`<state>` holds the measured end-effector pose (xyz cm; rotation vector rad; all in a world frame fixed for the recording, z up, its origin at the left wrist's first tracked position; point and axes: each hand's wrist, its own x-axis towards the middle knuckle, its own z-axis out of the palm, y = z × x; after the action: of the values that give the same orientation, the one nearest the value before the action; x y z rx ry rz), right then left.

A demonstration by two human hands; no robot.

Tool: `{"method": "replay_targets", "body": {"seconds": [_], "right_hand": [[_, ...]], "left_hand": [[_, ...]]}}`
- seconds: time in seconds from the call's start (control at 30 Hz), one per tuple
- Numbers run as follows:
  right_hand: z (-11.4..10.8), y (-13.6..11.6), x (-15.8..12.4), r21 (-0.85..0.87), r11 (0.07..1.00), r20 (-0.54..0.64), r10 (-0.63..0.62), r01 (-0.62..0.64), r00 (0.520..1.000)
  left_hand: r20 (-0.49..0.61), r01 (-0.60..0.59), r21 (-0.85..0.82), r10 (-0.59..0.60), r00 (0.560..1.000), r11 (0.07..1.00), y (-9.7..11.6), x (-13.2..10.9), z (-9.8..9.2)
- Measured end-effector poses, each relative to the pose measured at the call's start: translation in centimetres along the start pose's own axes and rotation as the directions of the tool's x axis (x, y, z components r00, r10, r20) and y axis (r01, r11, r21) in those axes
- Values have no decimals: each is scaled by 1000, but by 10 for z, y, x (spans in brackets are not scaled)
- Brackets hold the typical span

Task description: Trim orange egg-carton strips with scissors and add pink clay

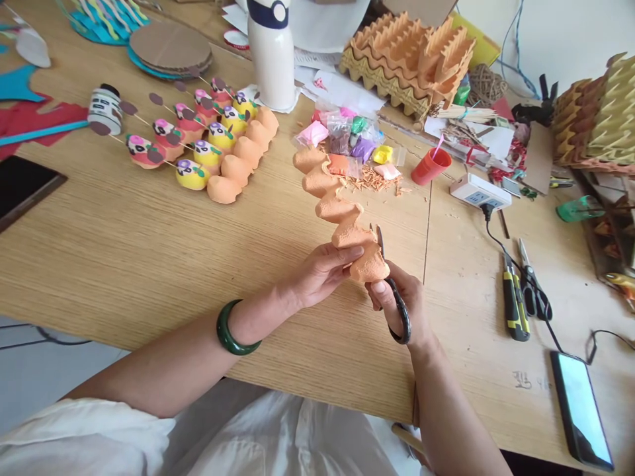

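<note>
Wooden table (163, 264) across frame | centre: egg-carton strip (340, 210) pinched by left hand (317, 274), scissors (398, 299) gripped by right hand (415, 307) | short snips advised, blades (380, 242) kept clear of left fingertips (354, 253)

egg trays (404, 63) and orange shavings (371, 180) mark a craft workspace.

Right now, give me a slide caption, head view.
Left hand holds an orange egg-tray strip while right hand holds scissors at its edge.

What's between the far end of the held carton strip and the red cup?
In the head view, colourful packets and orange shavings lie between the carton strip and the red cup.
</note>
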<state>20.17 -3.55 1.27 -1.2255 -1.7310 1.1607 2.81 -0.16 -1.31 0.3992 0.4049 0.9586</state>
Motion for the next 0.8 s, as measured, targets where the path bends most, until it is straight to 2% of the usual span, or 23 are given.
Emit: {"method": "replay_targets", "body": {"seconds": [0.33, 0.5, 0.7, 0.8], "right_hand": [[2, 1, -5, -64, 995, -95, 68, -74, 993], [2, 4, -7, -51, 995, -94, 83, -88, 992], [0, 1, -1, -73, 997, -40, 14, -17, 999], [1, 0, 0, -61, 998, -42, 17, -19, 999]], "left_hand": [[-38, 25, -9, -25, 999, 1000, -1, 0, 1], [-12, 21, -37, -22, 1000, 999, -2, 0, 2], [-70, 36, -15, -37, 997, 999, 0, -1, 0], [-87, 40, 24, -38, 995, 999, 0, -1, -2]]}}
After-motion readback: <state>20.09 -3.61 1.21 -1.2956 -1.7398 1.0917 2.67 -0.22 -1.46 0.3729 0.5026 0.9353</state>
